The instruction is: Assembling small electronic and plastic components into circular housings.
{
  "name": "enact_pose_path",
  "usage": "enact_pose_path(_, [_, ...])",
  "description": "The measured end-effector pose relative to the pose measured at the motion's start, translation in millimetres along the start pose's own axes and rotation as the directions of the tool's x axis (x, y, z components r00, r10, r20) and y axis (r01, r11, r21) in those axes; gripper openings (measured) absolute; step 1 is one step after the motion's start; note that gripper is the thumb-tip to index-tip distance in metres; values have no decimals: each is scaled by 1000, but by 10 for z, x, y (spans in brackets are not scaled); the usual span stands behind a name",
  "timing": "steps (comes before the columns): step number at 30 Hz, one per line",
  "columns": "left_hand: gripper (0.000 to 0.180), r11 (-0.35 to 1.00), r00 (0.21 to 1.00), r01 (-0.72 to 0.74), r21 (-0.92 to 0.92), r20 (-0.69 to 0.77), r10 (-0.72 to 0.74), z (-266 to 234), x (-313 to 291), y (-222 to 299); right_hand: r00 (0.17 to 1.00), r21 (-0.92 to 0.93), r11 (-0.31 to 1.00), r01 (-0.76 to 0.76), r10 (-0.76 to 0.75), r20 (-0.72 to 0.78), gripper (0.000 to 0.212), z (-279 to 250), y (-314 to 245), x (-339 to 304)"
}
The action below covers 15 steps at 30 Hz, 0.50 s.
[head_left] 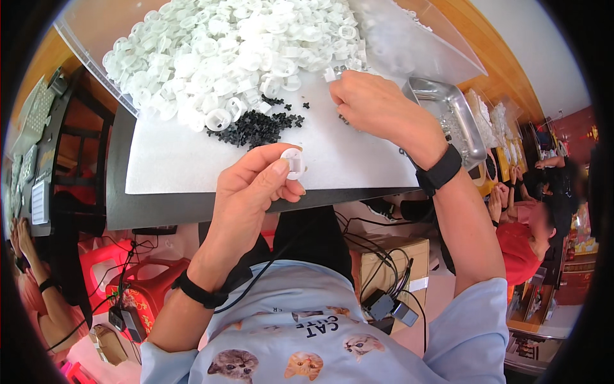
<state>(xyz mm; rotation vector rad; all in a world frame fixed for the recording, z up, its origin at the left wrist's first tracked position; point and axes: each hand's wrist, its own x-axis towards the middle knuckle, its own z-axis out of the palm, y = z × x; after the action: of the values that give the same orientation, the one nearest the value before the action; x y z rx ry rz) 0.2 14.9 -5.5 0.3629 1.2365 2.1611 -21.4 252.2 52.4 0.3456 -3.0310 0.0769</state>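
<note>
Between the thumb and fingers of my left hand (259, 176) is a round white plastic part (294, 164) with a square opening, held upright above the table's front edge. My right hand (368, 105) is farther off, low over the white sheet, its fingers curled down. Its fingertips are mostly hidden, so what they pinch cannot be made out. Small shiny pieces (350, 64) and a small white block (330, 74) lie right beside its knuckles. A heap of small black cross-shaped pieces (252, 130) sits between my hands and a big pile of white plastic parts (224, 54).
The white pile lies in a clear plastic bin (89, 64). A metal tray (470, 121) with small clear pieces stands at the right. Below the dark table (147, 208) are a red stool (150, 288), a cardboard box (409, 262) and cables. Other people sit at both sides.
</note>
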Motion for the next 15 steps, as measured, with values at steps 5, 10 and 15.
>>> enact_pose_path(5, [30, 999, 1000, -4, -33, 8, 4, -13, -4, -7, 999, -61, 998, 23, -21, 32, 10, 9, 27, 15])
enact_pose_path(10, [29, 999, 1000, -3, -43, 12, 4, -4, 3, -14, 998, -94, 995, 39, -34, 56, 10, -18, 6, 32])
enact_pose_path(15, [29, 999, 1000, -5, -50, 3, 5, -13, -12, -11, 996, -10, 1000, 1, 0, 85, 11, 10, -57, 108])
